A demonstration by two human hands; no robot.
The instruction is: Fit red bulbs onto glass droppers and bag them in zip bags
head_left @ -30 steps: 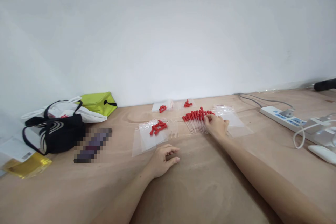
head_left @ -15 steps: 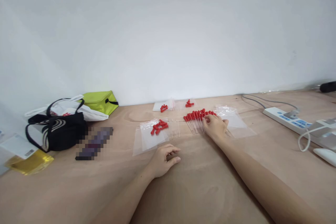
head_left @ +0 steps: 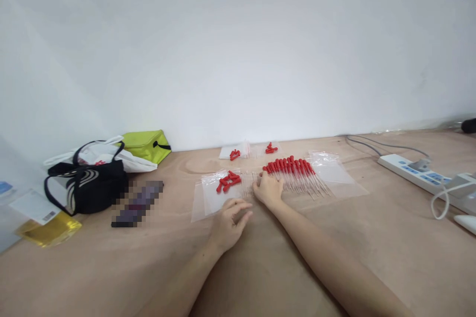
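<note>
My left hand [head_left: 229, 225] rests just above the table, fingers loosely curved and thumb apart, holding nothing. My right hand [head_left: 269, 189] reaches to the thin clear tubes [head_left: 247, 185], its thumb and forefinger apart and nothing visible between them; its other fingers are partly hidden. Beside it lies a fanned row of droppers [head_left: 293, 166] with red bulbs and slender clear stems. Loose red rubber bulbs [head_left: 228, 181] sit on a clear plastic bag [head_left: 208, 198] in front of my left hand.
Farther back are two small piles of red bulbs, one left [head_left: 234, 154] and one right [head_left: 270, 148]. Clear zip bags [head_left: 336, 176] lie right of the droppers. A power strip [head_left: 409, 168] with cables stands right; a black bag [head_left: 96, 185] and a green bag [head_left: 145, 146] stand left.
My right hand has moved left from the right end of the dropper row to the clear tubes, uncovering the droppers there. My left hand has barely moved. The view has shifted slightly.
</note>
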